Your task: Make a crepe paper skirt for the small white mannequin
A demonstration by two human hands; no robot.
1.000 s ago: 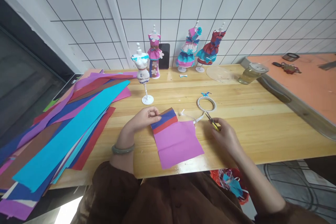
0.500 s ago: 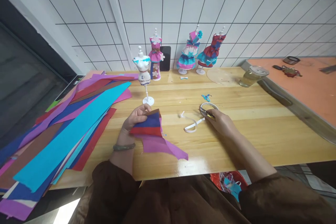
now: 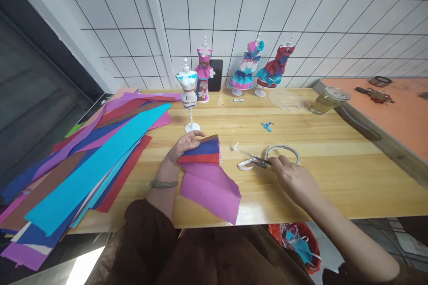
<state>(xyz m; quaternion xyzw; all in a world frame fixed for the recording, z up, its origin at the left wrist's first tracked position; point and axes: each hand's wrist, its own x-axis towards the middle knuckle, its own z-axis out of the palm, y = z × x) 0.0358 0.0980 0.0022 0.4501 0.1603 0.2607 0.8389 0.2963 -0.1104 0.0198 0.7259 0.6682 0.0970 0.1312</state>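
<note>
My left hand (image 3: 183,147) is closed on a layered piece of crepe paper (image 3: 201,151) in brown, blue, red and purple. Its purple part (image 3: 214,191) hangs down toward the table's front edge. My right hand (image 3: 287,173) grips a pair of scissors (image 3: 262,162), with the blades pointing left. Beside that hand a roll of white tape (image 3: 297,153) lies on the table. A loose white strip (image 3: 245,165) curls by the scissor tips. Behind my left hand stands a small white mannequin (image 3: 189,93) with a blue neckline.
Colored paper strips (image 3: 100,160) cover the left side. Along the wall stand dressed mannequins (image 3: 246,71) and a phone (image 3: 216,75). A cup (image 3: 327,100) is at the back right. A red bin (image 3: 312,249) sits below the table's front edge.
The scissors have moved away from the tape roll toward the white strip. My left hand and paper are a little further right, and the purple part has spread open. The camera view has shifted slightly.
</note>
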